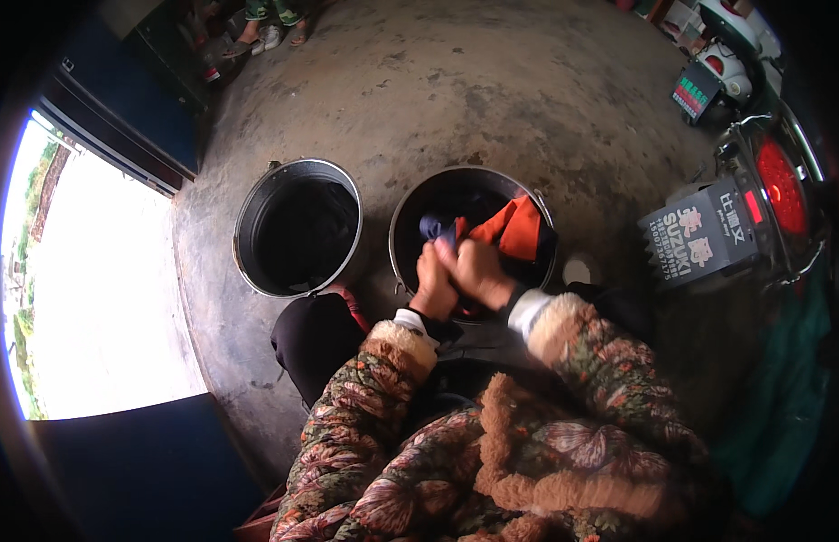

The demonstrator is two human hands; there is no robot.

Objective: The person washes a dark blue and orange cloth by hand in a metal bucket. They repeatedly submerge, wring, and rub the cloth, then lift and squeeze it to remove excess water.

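My left hand (434, 284) and my right hand (484, 269) are close together over a dark metal-rimmed bucket (396, 254). Both are closed on a wet-looking cloth (518, 234), orange-red with dark blue parts. A dark blue bunch of it sticks up beyond my fingers, and an orange fold spreads towards the bucket's right rim. Some blur covers my right hand. What lies deeper in this bucket is dark and partly hidden by my hands. To the left stands a second dark bucket (257, 210), which holds something black that I cannot make out, perhaps dark liquid.
On the right stand a motorcycle (782, 190) with a printed mudflap and a white scooter (728, 71). A small pale round object (576, 272) lies beside the right bucket. Another person's feet (267, 39) show at the far left. Bright light enters through a doorway (108, 271); green sheeting (775, 413) hangs at right.
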